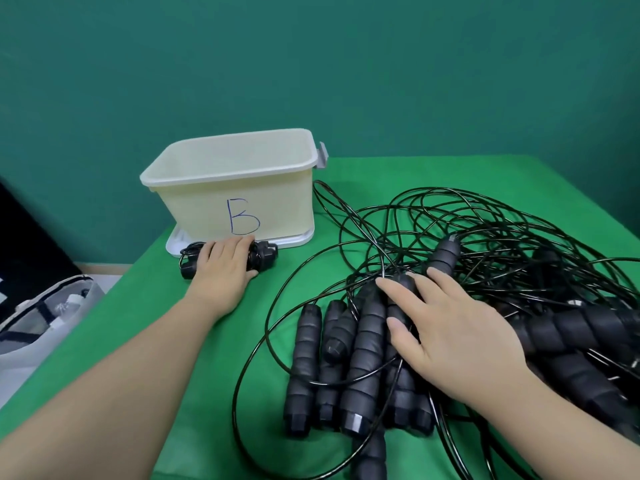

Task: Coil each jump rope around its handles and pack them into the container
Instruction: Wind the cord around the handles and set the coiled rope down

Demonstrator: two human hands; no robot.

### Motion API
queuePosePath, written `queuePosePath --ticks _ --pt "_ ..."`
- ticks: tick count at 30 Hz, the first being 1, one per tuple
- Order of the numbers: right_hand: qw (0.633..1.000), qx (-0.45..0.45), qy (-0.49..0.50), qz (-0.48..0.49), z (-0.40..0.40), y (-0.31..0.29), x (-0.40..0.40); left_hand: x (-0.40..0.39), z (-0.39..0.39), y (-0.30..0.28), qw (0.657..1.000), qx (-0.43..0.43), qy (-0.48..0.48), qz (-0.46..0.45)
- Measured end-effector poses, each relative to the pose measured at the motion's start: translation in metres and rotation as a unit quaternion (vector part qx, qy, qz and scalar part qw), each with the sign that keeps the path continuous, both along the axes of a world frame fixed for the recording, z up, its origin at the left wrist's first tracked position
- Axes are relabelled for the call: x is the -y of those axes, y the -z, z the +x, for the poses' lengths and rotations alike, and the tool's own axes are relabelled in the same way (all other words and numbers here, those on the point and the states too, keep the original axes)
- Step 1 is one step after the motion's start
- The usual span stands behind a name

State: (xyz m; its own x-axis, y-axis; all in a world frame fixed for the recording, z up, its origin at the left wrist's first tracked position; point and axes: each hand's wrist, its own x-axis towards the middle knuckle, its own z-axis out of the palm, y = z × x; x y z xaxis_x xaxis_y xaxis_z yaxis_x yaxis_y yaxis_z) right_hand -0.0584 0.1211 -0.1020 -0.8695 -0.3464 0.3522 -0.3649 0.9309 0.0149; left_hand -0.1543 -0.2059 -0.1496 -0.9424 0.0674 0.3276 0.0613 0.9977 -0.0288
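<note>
A cream plastic container (277, 202) marked with a blue "B" stands at the table's far left, and nothing shows inside it from here. Right in front of it lies a coiled black jump rope (265, 258), its cord wound around the handles. My left hand (221, 268) lies over this bundle, fingers across the top and thumb on the near side. Several black foam-grip handles (367, 344) lie side by side in the middle, with a tangle of black cords (485, 230) spreading right. My right hand (450, 334) rests flat on those handles, fingers spread.
The container sits on a white lid (301, 239), and a grey clip (322, 154) sticks out at its right rim. Green cloth (207, 358) covers the table, whose left edge runs diagonally. A white bag (41, 317) lies on the floor to the left.
</note>
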Motion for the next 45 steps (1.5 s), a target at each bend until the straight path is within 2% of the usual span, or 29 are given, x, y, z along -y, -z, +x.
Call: queuePosePath --ticks 4,6,8,10,11,16,19,22,25,30,32,35,41,45 --pt "1.0 -0.013 -0.001 -0.002 0.001 0.001 0.0 -0.018 0.016 -0.006 0.998 0.03 -0.023 0.043" --pt "1.0 -0.014 -0.003 -0.005 0.001 0.0 0.0 -0.035 0.031 -0.008 0.99 0.027 -0.009 0.135" --pt "1.0 -0.007 -0.002 -0.002 0.002 0.0 0.0 -0.057 0.051 -0.005 0.964 0.014 0.016 0.264" --pt "1.0 0.001 -0.006 -0.008 0.004 -0.001 -0.001 -0.079 0.075 -0.001 0.916 0.021 0.014 0.401" --pt "1.0 0.009 -0.007 -0.014 0.005 -0.003 -0.001 -0.088 0.087 0.002 0.898 0.037 0.009 0.438" --pt "0.999 0.038 0.018 -0.02 0.018 -0.015 0.001 -0.099 0.124 0.009 0.917 0.089 0.03 0.388" --pt "0.993 0.085 0.007 -0.077 0.026 -0.021 -0.008 -0.099 0.132 0.009 0.922 0.093 0.023 0.376" --pt "0.991 0.081 -0.043 -0.1 0.032 -0.029 -0.021 -0.101 0.134 0.01 0.924 0.053 0.027 0.377" --pt "0.995 0.059 -0.067 -0.046 0.039 -0.036 -0.037 -0.105 0.135 0.01 0.92 -0.007 0.009 0.391" --pt "0.998 0.048 0.021 0.02 0.043 -0.066 -0.067 -0.102 0.135 0.01 0.934 0.014 -0.041 0.355" --pt "0.995 0.063 0.062 0.037 0.039 -0.073 -0.079 -0.101 0.137 0.008 0.936 0.024 -0.032 0.35" --pt "0.991 0.06 0.12 0.027 0.035 -0.054 -0.092 -0.109 0.143 -0.002 0.938 0.037 0.006 0.345" --pt "0.992 -0.02 0.121 -0.007 0.037 -0.017 -0.095 -0.166 0.152 -0.047 0.92 0.021 0.095 0.378" --pt "0.991 -0.034 0.126 -0.008 0.043 -0.017 -0.096 -0.206 0.149 -0.065 0.952 0.054 0.027 0.3"
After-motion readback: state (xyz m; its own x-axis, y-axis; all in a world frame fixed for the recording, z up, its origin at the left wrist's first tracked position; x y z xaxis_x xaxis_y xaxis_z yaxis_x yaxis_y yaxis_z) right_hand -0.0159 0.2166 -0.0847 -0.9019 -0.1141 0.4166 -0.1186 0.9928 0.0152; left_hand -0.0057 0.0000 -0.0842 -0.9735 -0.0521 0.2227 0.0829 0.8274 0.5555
